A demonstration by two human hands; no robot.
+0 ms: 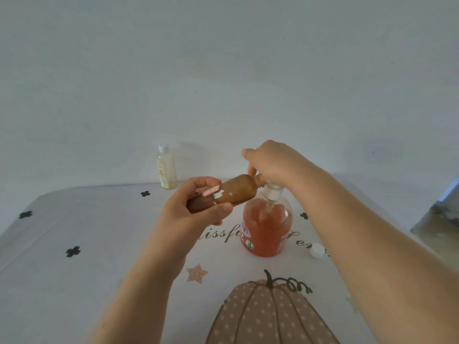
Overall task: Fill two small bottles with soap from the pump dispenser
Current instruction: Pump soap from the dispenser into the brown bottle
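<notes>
Filling amber bottle (238,192): L hand (191,212) clamped round it, mouth at pump dispenser (267,227) spout; R hand (273,162) curled over pump head. Best: slow presses, mouth tight to spout.

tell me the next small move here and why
Probably press the pump head down with the right hand, which holds it: the left hand holds the brown bottle tilted, its open mouth at the nozzle of the pump dispenser.

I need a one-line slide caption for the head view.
The left hand holds a tilted amber bottle at the pump dispenser nozzle; the right hand presses its top.
</notes>
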